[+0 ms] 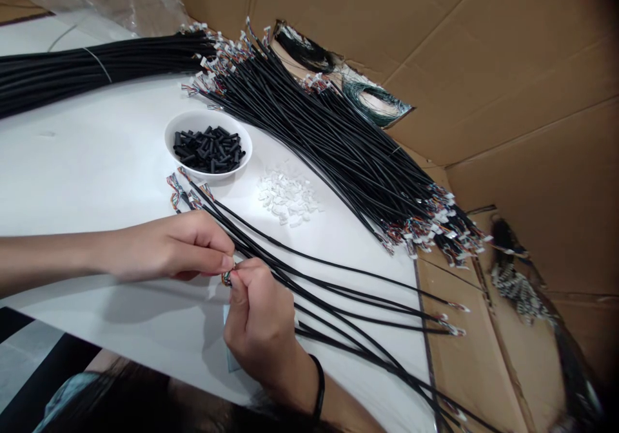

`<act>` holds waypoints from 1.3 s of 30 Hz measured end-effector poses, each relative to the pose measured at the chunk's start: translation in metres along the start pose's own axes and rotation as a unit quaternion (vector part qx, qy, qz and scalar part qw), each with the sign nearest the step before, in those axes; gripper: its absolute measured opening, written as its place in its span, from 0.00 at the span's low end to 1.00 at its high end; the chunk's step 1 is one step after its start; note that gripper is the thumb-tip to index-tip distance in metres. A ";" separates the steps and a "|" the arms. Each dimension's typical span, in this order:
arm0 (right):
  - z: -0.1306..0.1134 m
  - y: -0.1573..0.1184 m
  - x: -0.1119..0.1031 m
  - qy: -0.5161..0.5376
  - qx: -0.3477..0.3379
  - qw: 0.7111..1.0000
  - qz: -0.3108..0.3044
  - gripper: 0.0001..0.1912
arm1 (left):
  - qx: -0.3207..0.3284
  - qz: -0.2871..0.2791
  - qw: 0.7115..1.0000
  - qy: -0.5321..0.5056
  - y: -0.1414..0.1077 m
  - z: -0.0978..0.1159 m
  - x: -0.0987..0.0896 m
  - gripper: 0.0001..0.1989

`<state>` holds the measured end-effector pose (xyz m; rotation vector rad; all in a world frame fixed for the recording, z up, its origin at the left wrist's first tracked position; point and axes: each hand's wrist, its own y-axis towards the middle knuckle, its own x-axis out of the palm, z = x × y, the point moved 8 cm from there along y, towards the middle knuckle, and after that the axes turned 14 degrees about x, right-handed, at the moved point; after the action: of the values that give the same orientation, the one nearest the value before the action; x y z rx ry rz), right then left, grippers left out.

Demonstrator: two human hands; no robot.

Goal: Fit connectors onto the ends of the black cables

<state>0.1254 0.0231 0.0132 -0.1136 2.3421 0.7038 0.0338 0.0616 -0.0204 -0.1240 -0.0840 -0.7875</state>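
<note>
My left hand (pixel 178 246) reaches in from the left, thumb and fingers pinched at the tip of a small bundle of colored wires (pixel 226 278). Against it, my right hand (pixel 261 317), with a black band on the wrist, pinches the same wires from the other side. The fingertips nearly touch and hide most of the wire end. Several loose black cables (pixel 319 278) with colored wire ends run beneath and beside my hands toward the lower right.
Above my hands stands a white bowl (pixel 209 176) of short black tubes. Small white pieces (pixel 289 194) lie beside it. Large bundles of black cables (pixel 309 130) cross the back of the white table (pixel 97 162). Cardboard (pixel 483 53) walls the far side.
</note>
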 end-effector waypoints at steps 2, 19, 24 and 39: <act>0.000 0.000 0.001 0.006 0.003 1.000 -0.006 0.08 | 0.000 -0.001 1.000 -0.008 0.000 0.002 0.002 0.18; 0.003 -0.002 -0.002 0.056 0.004 0.998 -0.008 0.08 | 0.052 -0.103 0.990 0.087 0.002 0.012 0.007 0.14; 0.003 0.000 -0.003 0.065 0.013 0.998 -0.011 0.08 | 0.075 -0.058 0.995 0.042 0.002 0.012 0.005 0.14; -0.001 0.002 -0.006 0.035 -0.003 0.999 -0.004 0.07 | 0.135 -0.037 0.979 0.146 0.006 0.019 -0.001 0.14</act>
<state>0.1290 0.0239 0.0190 -0.1513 2.4056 0.7131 0.0370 0.0691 -0.0020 0.2531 0.0831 -0.8542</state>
